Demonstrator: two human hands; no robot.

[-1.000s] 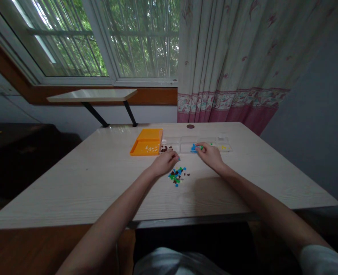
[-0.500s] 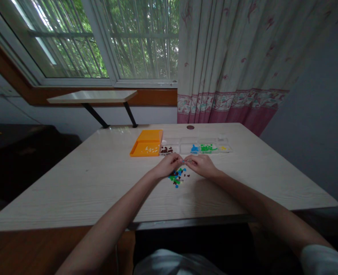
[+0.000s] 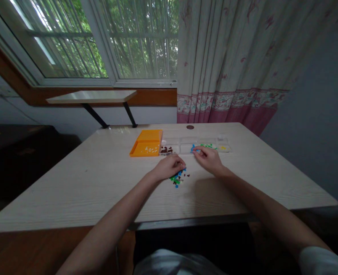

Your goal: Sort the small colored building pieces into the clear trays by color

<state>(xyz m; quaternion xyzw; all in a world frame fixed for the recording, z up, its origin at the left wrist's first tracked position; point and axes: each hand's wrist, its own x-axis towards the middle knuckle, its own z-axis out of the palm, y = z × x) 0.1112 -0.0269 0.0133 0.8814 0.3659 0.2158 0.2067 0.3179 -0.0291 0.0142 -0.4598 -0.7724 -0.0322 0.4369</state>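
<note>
A small pile of mixed blue, green, brown and white plastic pieces (image 3: 176, 179) lies on the table. My left hand (image 3: 169, 166) rests at its upper left edge, fingers curled and pressed together; what they hold, if anything, is hidden. Farther off, my right hand (image 3: 209, 159) reaches to the clear compartment box (image 3: 186, 149), thumb and finger pinched on a small blue piece over the blue pieces (image 3: 193, 147). Green pieces (image 3: 208, 146) are partly covered by this hand. Brown pieces (image 3: 166, 149) and yellow pieces (image 3: 222, 148) occupy other compartments.
An open orange case (image 3: 146, 142) left of the clear box holds white pieces (image 3: 151, 149). A raised shelf (image 3: 93, 96) on black legs stands at the table's back left. Behind the table (image 3: 100, 183) are a window and a curtain (image 3: 229, 76).
My right hand has moved away from my left hand, forward and right, to the blue pieces in the clear box. The left hand has shifted slightly down toward the pile.
</note>
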